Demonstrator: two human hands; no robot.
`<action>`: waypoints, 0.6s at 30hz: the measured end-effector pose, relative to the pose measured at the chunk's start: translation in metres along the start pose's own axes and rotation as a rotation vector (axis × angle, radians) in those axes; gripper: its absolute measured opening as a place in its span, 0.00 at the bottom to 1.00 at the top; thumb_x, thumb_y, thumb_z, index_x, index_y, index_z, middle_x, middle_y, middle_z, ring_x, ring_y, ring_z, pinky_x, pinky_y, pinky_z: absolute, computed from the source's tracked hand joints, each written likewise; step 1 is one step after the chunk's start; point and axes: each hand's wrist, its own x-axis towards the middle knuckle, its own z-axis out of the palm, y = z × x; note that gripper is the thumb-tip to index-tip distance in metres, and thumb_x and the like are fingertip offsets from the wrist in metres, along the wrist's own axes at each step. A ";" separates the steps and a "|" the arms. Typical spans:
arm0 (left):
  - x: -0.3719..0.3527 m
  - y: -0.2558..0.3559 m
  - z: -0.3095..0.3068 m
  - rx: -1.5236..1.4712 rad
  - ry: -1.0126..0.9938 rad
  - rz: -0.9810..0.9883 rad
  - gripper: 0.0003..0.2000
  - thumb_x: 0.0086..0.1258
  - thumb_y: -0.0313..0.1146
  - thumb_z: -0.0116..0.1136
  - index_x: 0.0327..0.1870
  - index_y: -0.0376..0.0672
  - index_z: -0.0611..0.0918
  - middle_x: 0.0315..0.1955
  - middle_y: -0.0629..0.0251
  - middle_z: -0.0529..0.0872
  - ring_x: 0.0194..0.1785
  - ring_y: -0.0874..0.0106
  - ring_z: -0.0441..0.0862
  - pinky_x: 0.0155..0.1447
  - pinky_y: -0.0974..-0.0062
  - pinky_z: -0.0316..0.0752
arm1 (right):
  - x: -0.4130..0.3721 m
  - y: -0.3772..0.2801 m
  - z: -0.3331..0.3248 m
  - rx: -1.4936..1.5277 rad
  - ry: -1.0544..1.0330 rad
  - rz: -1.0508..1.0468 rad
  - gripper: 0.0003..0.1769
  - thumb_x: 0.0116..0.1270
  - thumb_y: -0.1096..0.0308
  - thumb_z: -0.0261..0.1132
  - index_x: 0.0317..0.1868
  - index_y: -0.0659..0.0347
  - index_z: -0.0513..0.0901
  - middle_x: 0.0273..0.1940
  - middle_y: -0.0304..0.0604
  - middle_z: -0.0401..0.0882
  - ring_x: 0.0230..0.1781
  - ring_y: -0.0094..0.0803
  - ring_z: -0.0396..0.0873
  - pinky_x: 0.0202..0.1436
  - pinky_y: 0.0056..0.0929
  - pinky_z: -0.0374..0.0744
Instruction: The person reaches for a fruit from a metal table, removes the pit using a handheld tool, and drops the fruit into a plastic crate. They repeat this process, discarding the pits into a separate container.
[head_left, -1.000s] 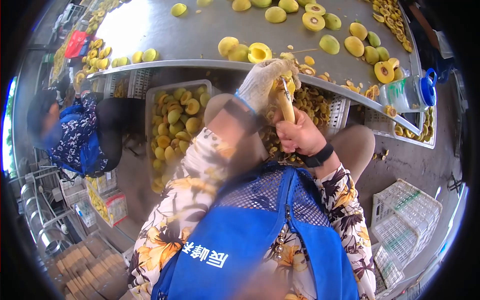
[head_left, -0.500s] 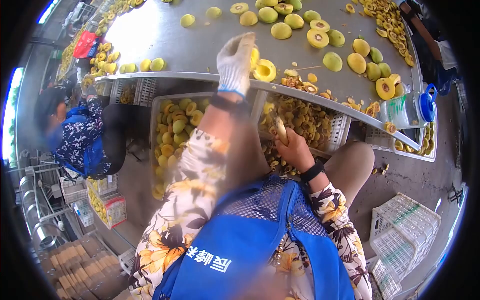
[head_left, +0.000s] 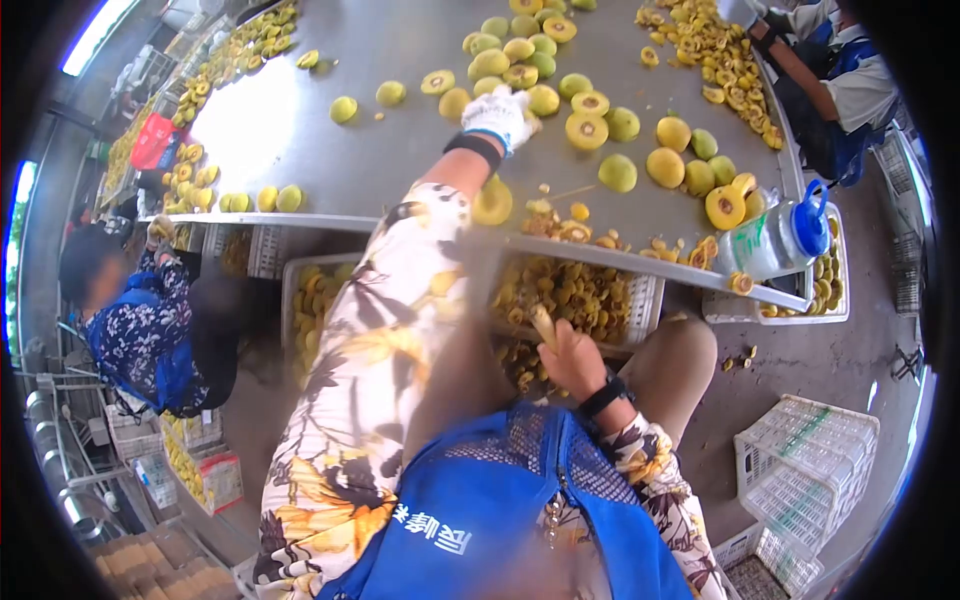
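Observation:
My left hand (head_left: 500, 118), in a white knit glove, reaches over the metal table (head_left: 420, 150) among whole and halved yellow-green stone fruits. Its fingers are bent beside a fruit half (head_left: 543, 100); whether they grip anything is hidden by the glove. Nearer me, at the table edge, lies a yellow fruit half (head_left: 491, 203), partly behind my forearm. My bare right hand (head_left: 575, 362) is closed around the pale handle of a tool (head_left: 543, 325), held above the crates below the edge. The tool's working end is blurred.
Below the table edge stand a crate of brownish fruit scraps (head_left: 570, 300) and a crate of fruit halves (head_left: 305, 300). A water jug (head_left: 765, 240) lies near the right corner. White crates (head_left: 805, 470) are stacked right. Co-workers sit left (head_left: 140, 320) and far right (head_left: 860, 80).
My left hand has gone from the fruit halves at the table edge farther out to the fruit group. The right hand still holds the tool. The view has shifted.

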 end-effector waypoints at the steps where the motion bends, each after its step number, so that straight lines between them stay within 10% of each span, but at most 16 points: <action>1: 0.005 0.008 0.000 0.018 -0.057 -0.039 0.20 0.60 0.49 0.53 0.53 0.55 0.76 0.54 0.58 0.74 0.56 0.60 0.74 0.56 0.62 0.71 | -0.002 0.000 -0.002 0.014 0.001 0.000 0.15 0.55 0.65 0.63 0.35 0.65 0.68 0.24 0.61 0.75 0.26 0.59 0.75 0.27 0.48 0.73; 8: 0.024 -0.003 0.029 -0.088 -0.067 0.070 0.23 0.56 0.42 0.59 0.55 0.51 0.76 0.38 0.60 0.83 0.45 0.64 0.81 0.47 0.66 0.76 | -0.006 -0.011 -0.032 0.318 0.184 0.196 0.14 0.56 0.67 0.62 0.39 0.65 0.71 0.25 0.62 0.76 0.28 0.59 0.76 0.30 0.44 0.74; 11: -0.040 0.014 -0.022 -1.202 -0.300 0.002 0.18 0.64 0.41 0.52 0.53 0.42 0.76 0.30 0.68 0.82 0.25 0.75 0.80 0.23 0.80 0.71 | 0.018 -0.030 -0.060 0.362 0.296 0.212 0.13 0.57 0.68 0.62 0.40 0.65 0.71 0.25 0.61 0.75 0.29 0.59 0.74 0.30 0.42 0.73; 12: -0.058 0.018 -0.023 -1.573 -0.351 -0.035 0.17 0.68 0.39 0.47 0.55 0.43 0.73 0.34 0.67 0.82 0.25 0.74 0.80 0.20 0.82 0.68 | 0.024 -0.033 -0.066 0.366 0.344 0.163 0.13 0.57 0.68 0.62 0.39 0.65 0.71 0.25 0.61 0.74 0.29 0.60 0.74 0.29 0.42 0.73; 18: -0.131 0.010 0.030 -1.633 -0.132 -0.030 0.18 0.69 0.47 0.48 0.52 0.44 0.73 0.40 0.67 0.81 0.40 0.74 0.79 0.31 0.77 0.73 | 0.049 -0.048 -0.068 0.390 0.351 0.054 0.12 0.58 0.67 0.62 0.38 0.65 0.71 0.25 0.62 0.74 0.30 0.60 0.74 0.29 0.43 0.73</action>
